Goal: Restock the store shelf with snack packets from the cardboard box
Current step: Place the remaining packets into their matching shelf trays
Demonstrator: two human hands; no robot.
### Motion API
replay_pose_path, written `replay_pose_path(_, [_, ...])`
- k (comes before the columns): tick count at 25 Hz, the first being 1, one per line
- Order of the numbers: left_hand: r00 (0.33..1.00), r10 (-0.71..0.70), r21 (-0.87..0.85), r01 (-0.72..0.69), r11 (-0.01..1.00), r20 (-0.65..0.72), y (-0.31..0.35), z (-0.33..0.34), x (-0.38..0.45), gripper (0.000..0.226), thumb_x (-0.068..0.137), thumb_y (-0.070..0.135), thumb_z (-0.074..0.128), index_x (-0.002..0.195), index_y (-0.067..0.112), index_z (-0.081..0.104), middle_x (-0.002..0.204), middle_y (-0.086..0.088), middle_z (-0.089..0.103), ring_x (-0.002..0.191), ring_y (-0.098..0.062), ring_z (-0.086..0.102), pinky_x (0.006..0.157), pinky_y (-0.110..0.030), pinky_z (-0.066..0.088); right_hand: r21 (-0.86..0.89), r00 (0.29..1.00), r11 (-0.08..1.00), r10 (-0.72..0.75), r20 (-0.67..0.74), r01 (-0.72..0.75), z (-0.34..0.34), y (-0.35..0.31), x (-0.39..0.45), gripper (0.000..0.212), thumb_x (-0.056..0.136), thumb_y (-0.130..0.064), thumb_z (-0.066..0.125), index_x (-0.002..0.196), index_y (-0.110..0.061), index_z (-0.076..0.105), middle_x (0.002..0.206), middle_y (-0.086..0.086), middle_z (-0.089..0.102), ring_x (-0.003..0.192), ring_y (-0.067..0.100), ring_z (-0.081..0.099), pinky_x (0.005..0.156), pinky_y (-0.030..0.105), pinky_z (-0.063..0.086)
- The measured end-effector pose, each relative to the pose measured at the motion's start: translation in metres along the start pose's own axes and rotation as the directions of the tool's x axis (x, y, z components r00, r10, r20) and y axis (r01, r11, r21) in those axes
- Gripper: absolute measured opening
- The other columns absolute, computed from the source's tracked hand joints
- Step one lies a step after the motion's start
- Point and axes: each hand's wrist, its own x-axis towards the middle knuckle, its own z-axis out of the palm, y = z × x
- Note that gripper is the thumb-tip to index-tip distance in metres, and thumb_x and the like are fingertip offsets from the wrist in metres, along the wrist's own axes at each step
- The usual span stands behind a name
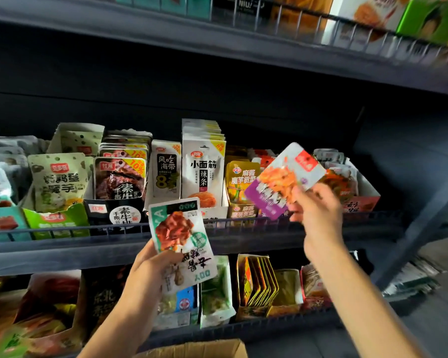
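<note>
My left hand (151,267) grips a white-and-green snack packet (181,241) with red food pictured on it, upright in front of the middle shelf's rail. My right hand (316,210) pinches a white, orange and purple packet (285,179) by its lower right corner, tilted, just above the display boxes at the right of the middle shelf (62,249). The cardboard box (197,348) shows only its top flap at the bottom edge, below my arms.
Rows of snack packets in open display boxes fill the middle shelf, among them a tall white stack (203,171) and a yellow box (241,182). A wire rail (243,223) fronts the shelf. More packets stand on the lower shelf (256,282) and upper shelf (373,19).
</note>
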Motion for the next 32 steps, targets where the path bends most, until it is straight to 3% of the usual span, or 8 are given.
replay_pose_path(7, [1.000, -0.005, -0.023, 0.005, 1.000, -0.015, 0.003, -0.007, 0.001, 0.032, 0.091, 0.000, 0.049, 0.110, 0.019, 0.067, 0.101, -0.013, 0.076, 0.094, -0.037, 0.070, 0.088, -0.055, 0.054, -0.625, 0.997, 0.777, -0.030, 0.075, 0.071, 0.016, 0.026, 0.089, 0.022, 0.092, -0.014, 0.067, 0.113, -0.015, 0.060, 0.109, 0.005, 0.070, 0.086, 0.019, 0.068, 0.078, 0.042, 0.060])
replay_pose_path(10, [0.999, 0.013, -0.055, -0.015, 0.998, -0.036, 0.010, -0.009, -0.001, 0.031, 0.093, 0.001, 0.053, 0.111, 0.021, 0.067, 0.102, -0.008, 0.077, 0.098, -0.034, 0.071, 0.092, -0.055, 0.053, -0.678, 0.996, 0.730, -0.087, 0.034, 0.087, 0.020, 0.024, 0.082, 0.035, 0.091, -0.009, 0.066, 0.124, -0.015, 0.056, 0.119, 0.004, 0.067, 0.101, 0.022, 0.063, 0.081, 0.033, 0.051])
replay_pose_path(13, [0.996, 0.036, -0.164, -0.050, 0.985, -0.087, 0.016, -0.010, -0.001, 0.027, 0.087, -0.003, 0.060, 0.107, 0.015, 0.065, 0.100, -0.008, 0.077, 0.092, -0.028, 0.073, 0.081, -0.044, 0.055, -0.565, 0.958, 0.779, -0.272, 0.089, 0.273, 0.029, 0.010, 0.032, 0.021, 0.095, -0.014, 0.061, 0.116, -0.016, 0.058, 0.113, -0.002, 0.064, 0.095, 0.013, 0.062, 0.068, 0.015, 0.045])
replay_pose_path(18, [0.992, 0.076, -0.212, -0.096, 0.973, -0.101, 0.021, -0.011, 0.000, 0.019, 0.077, 0.009, 0.070, 0.091, -0.001, 0.064, 0.087, -0.017, 0.075, 0.078, -0.029, 0.072, 0.076, -0.041, 0.056, -0.251, 0.658, 0.968, 0.189, 0.729, 0.000, 0.068, 0.004, -0.096, 0.021, 0.088, -0.032, 0.067, 0.108, -0.032, 0.060, 0.096, -0.010, 0.074, 0.077, 0.014, 0.070, 0.064, 0.027, 0.054])
replay_pose_path(25, [0.987, 0.115, 0.122, -0.100, 0.987, -0.115, 0.054, -0.045, -0.006, 0.006, 0.090, 0.022, 0.070, 0.094, 0.017, 0.072, 0.087, 0.007, 0.077, 0.083, -0.011, 0.072, 0.075, -0.026, 0.052, -0.039, 0.780, 0.958, 0.256, 0.571, -0.286, 0.114, 0.003, -0.107, 0.032, 0.087, -0.016, 0.069, 0.119, -0.013, 0.065, 0.080, 0.003, 0.071, 0.049, 0.016, 0.053, 0.046, 0.031, 0.044])
replay_pose_path(28, [0.853, 0.467, 0.535, -0.288, 0.794, -0.233, 0.088, -0.118, 0.010, 0.004, 0.088, 0.025, 0.073, 0.088, 0.021, 0.071, 0.078, 0.010, 0.073, 0.078, -0.010, 0.068, 0.071, -0.023, 0.046, 0.024, 0.802, 0.975, 0.169, 0.572, -0.222, 0.138, -0.016, -0.109, 0.037, 0.088, -0.016, 0.067, 0.124, -0.017, 0.059, 0.089, 0.000, 0.074, 0.053, 0.021, 0.064, 0.043, 0.028, 0.051])
replay_pose_path(31, [0.561, 0.799, 0.942, -0.097, 0.323, -0.216, 0.103, -0.202, 0.027, 0.037, 0.086, 0.043, 0.060, 0.111, 0.016, 0.066, 0.103, 0.000, 0.068, 0.095, -0.024, 0.061, 0.078, -0.035, 0.044, 0.074, 0.773, 0.993, 0.029, 0.634, -0.097, 0.175, -0.033, -0.117, 0.016, 0.093, -0.011, 0.061, 0.104, -0.022, 0.062, 0.092, 0.001, 0.075, 0.060, 0.024, 0.071, 0.046, 0.027, 0.055])
replay_pose_path(32, [0.537, 0.804, 0.948, -0.026, 0.316, -0.254, 0.101, -0.223, 0.031, 0.054, 0.082, 0.051, 0.057, 0.123, 0.015, 0.059, 0.116, -0.005, 0.063, 0.105, -0.030, 0.057, 0.085, -0.040, 0.043, 0.073, 0.746, 0.997, -0.032, 0.666, -0.022, 0.190, -0.038, -0.120, 0.010, 0.095, -0.010, 0.060, 0.101, -0.018, 0.063, 0.092, 0.001, 0.075, 0.060, 0.025, 0.071, 0.047, 0.027, 0.055])
